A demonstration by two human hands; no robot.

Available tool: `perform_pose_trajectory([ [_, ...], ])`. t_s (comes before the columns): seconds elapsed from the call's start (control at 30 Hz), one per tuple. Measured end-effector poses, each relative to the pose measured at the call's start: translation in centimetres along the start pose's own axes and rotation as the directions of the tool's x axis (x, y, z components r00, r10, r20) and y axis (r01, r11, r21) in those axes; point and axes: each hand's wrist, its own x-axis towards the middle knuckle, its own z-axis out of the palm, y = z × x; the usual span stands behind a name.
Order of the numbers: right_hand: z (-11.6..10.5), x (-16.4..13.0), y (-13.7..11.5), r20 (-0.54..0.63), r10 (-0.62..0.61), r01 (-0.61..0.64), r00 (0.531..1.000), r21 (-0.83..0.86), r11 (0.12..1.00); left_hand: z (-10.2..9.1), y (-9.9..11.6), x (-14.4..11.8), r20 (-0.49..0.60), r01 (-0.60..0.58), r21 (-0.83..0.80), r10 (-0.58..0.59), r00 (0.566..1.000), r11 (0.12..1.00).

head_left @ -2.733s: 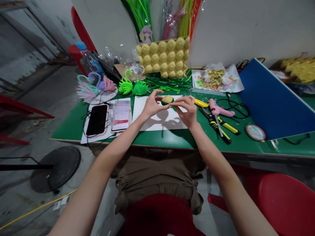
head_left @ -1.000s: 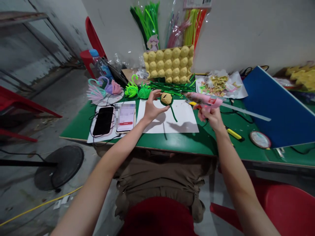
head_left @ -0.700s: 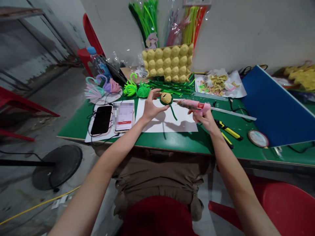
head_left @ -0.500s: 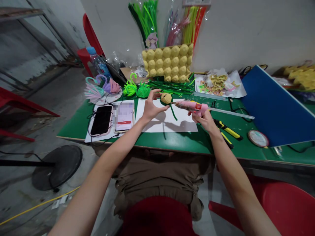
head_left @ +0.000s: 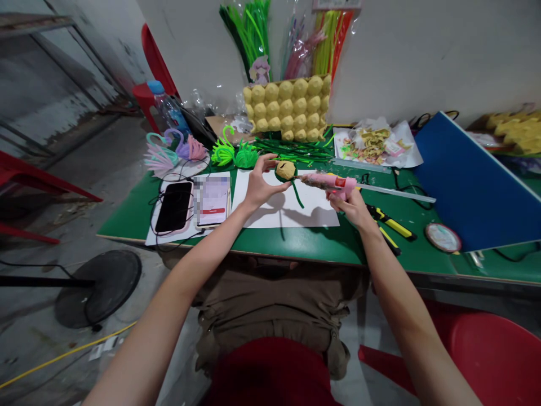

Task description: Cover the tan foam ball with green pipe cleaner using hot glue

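Note:
Between thumb and fingers, my left hand (head_left: 262, 183) holds a small rounded tan piece with a green edge (head_left: 286, 170), up above a white paper sheet (head_left: 257, 214). A dark mark shows on its face, and a green pipe cleaner (head_left: 298, 194) hangs from it. My right hand (head_left: 349, 206) is wrapped round a pink hot glue gun (head_left: 327, 181), a long clear glue stick (head_left: 397, 193) sticking out of its back. The gun's nozzle points left and is at the right edge of the tan piece; whether they touch I cannot tell.
Two phones (head_left: 174, 207) lie at the left. Pipe-cleaner swans (head_left: 169, 149), green bundles (head_left: 234, 153) and a yellow egg carton (head_left: 288, 108) stand behind. Yellow-black pliers (head_left: 393, 224), a tape roll (head_left: 443, 237) and a leaning blue board (head_left: 477, 186) are at the right.
Both hands stay almost where they were. The fingers of my right hand have shifted slightly on the glue gun's trigger area.

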Motion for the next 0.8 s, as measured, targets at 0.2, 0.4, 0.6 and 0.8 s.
perform_pose_trajectory([
  [0.2,0.1,-0.1,0.2,-0.028,-0.013,0.014,1.0,0.023,1.0,0.0,0.1,0.1,0.012,0.0,-0.007,0.0,1.0,1.0],
  [0.4,0.2,-0.1,0.2,-0.07,-0.031,0.032,0.997,0.015,0.999,0.0,0.0,0.1,0.031,-0.043,-0.025,0.044,0.999,0.999],
  [0.6,0.4,-0.2,-0.8,-0.06,-0.074,0.074,0.995,-0.001,0.997,0.0,-0.1,0.1,0.032,-0.063,-0.042,0.064,0.997,0.997],
  [0.8,0.0,0.0,0.0,-0.094,-0.063,0.069,0.994,0.053,0.996,-0.1,-0.3,0.1,0.049,-0.072,-0.043,0.074,0.996,0.996],
])
